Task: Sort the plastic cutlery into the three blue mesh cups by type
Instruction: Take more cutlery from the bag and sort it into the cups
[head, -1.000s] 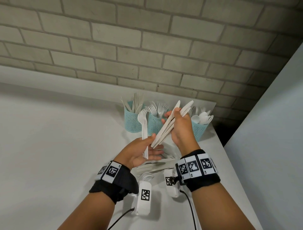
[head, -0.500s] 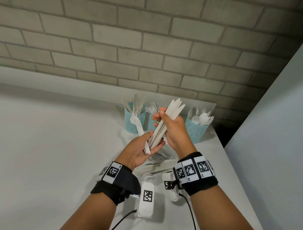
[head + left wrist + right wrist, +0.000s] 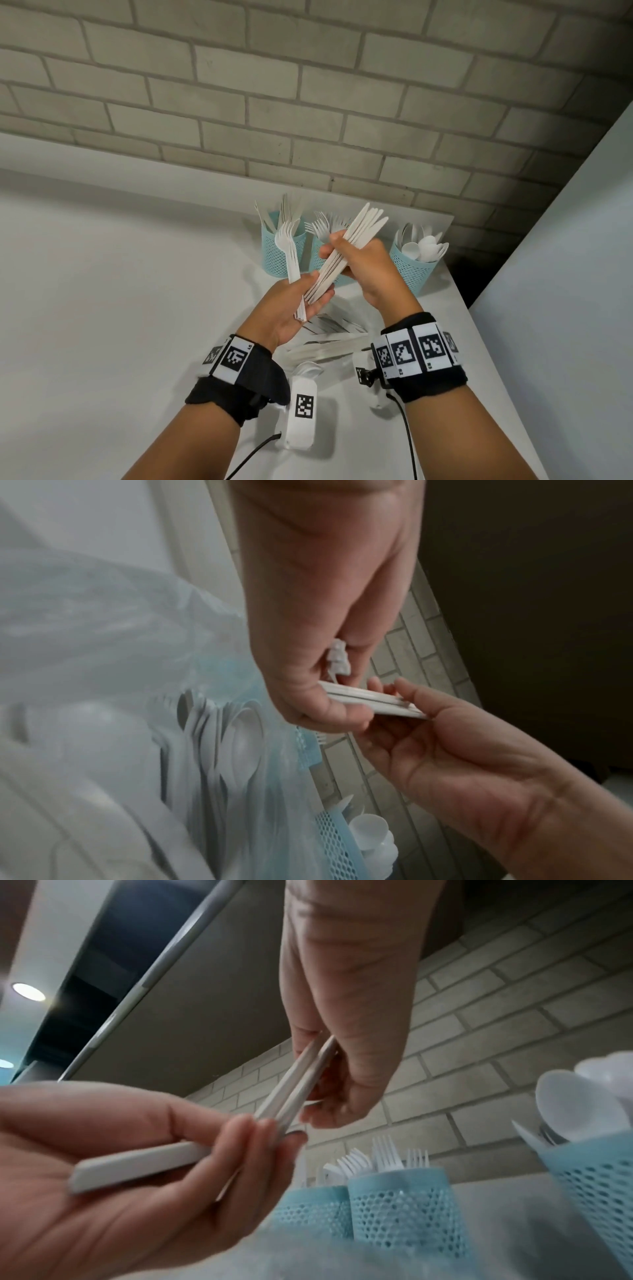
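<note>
Three mesh cups part-filled; your right hand clamps knife bundle, left hand pinches forks; loose cutlery left on desk.

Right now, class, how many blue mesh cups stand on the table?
3, in a row by the wall: left cup, middle cup partly hidden behind the hands, right cup.

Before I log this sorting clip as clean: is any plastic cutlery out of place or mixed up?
Nothing looks damaged or mis-sorted. The three blue mesh cups stand upright. The right hand grips a bundle of white plastic knives; the left hand holds white plastic forks. Loose white cutlery lies unsorted on the white table below the hands.
</note>
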`<state>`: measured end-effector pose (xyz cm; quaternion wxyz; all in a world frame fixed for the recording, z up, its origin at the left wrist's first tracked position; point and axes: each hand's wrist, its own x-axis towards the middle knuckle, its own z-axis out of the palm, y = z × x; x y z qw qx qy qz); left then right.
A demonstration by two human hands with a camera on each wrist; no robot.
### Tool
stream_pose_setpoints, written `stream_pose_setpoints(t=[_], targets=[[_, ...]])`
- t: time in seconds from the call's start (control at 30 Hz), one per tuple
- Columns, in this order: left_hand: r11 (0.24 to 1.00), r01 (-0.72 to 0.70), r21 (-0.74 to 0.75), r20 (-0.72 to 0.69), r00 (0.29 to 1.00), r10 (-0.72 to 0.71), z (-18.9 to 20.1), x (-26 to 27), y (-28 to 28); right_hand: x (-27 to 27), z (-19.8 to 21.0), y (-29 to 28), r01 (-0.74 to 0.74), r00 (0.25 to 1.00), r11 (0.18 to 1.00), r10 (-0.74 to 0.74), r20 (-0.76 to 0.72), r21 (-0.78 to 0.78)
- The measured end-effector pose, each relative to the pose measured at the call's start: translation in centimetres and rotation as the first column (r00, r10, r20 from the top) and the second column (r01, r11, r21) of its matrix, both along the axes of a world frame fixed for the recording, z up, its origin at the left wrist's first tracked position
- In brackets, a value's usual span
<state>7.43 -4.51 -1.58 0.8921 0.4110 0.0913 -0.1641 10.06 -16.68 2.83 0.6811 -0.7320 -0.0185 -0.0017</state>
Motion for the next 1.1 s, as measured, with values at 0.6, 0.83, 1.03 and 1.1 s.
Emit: stream_pose_setpoints(t=[0.6,0.83,1.03,1.1], targets=[[0.950,-0.157,0.268,0.065,0.987,0.145,2.5,4.5,5.4,9.7,6.1,3.9,0.265,0.943,0.944,-0.211,0.259,-0.195],[0.946,-0.173,0.275,0.071,0.985,0.159,1.8,5.6,5.9,12.9,2.0,6.2,0.199,0.960,0.847,-0.069,0.270,-0.493],[0.940,-0.170,0.297,0.050,0.986,0.162,1.0,6.0,6.1,14.4,-0.5,7.0,0.204,0.964,0.823,-0.074,0.255,-0.530],[0.941,-0.163,0.295,0.060,0.986,0.153,0.9,6.0,6.0,14.4,-0.5,7.1,0.200,0.964,0.856,-0.085,0.252,-0.476]])
